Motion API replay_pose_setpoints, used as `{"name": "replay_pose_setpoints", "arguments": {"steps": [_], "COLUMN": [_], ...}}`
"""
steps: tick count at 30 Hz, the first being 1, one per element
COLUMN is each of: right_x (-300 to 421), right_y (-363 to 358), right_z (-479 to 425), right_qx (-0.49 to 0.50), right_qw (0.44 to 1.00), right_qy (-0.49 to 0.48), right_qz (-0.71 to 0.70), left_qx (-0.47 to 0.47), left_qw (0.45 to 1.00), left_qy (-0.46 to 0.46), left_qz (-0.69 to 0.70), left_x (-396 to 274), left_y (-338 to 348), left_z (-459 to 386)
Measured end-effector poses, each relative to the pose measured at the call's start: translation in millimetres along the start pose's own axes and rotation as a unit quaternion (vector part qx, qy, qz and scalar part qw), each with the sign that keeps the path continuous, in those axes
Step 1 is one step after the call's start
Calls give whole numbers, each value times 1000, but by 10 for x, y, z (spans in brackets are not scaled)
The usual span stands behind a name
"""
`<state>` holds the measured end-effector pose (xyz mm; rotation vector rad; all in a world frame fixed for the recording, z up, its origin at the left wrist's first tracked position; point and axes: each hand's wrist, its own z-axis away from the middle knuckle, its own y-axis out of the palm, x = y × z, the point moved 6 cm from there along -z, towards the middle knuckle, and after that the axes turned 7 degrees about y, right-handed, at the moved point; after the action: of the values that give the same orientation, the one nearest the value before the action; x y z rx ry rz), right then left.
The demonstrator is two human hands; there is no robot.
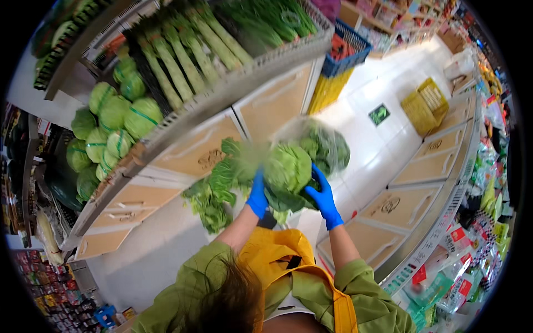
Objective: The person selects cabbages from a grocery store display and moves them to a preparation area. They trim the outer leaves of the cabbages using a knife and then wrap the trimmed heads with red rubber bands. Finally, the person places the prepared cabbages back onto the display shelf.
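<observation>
Between my two blue-gloved hands is a round green cabbage (289, 166) with darker outer leaves hanging below it. My left hand (258, 192) presses on its left side, its fingertips partly blurred. On the other side, my right hand (322, 195) grips the dark outer leaves with its fingers spread around them. Just beyond the cabbage is a clear plastic bag (329, 145) with leafy green heads in it. Loose leafy greens (212, 204) lie low down to the left of my left hand.
On the shelf at upper left are cabbages bound with green tape (143, 118), long stem vegetables (200, 54) and leafy bundles (266, 21). A blue crate (347, 58) stands on yellow crates (329, 89). Another yellow crate (424, 106) is on the tiled floor. Packaged goods (454, 249) line the right counter.
</observation>
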<state>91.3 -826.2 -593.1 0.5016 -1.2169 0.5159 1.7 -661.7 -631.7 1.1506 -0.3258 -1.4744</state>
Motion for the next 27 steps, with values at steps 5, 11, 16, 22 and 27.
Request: {"name": "replay_pose_setpoints", "arguments": {"steps": [5,11,16,22,27], "right_x": [-1318,-2808,-5105,-6761,-6683], "right_y": [-155,156,275,194,-22], "right_z": [165,-32,-568,-1144,-1271], "right_qx": [-48,-21,-23,64,57], "right_qw": [991,917,914,775,986], "right_qy": [44,-15,13,-125,26], "right_qz": [113,397,404,616,-157], "left_qx": [-22,26,7,11,-27], "left_qw": [999,990,997,992,978], "left_qy": [-5,2,-14,-88,20], "left_qz": [-23,-138,-81,94,-205], "left_x": [566,1638,2580,3193,2999], "left_y": [-916,-3444,-4788,-5576,-5808], "left_z": [-188,-1384,-1993,-2628,-2952]}}
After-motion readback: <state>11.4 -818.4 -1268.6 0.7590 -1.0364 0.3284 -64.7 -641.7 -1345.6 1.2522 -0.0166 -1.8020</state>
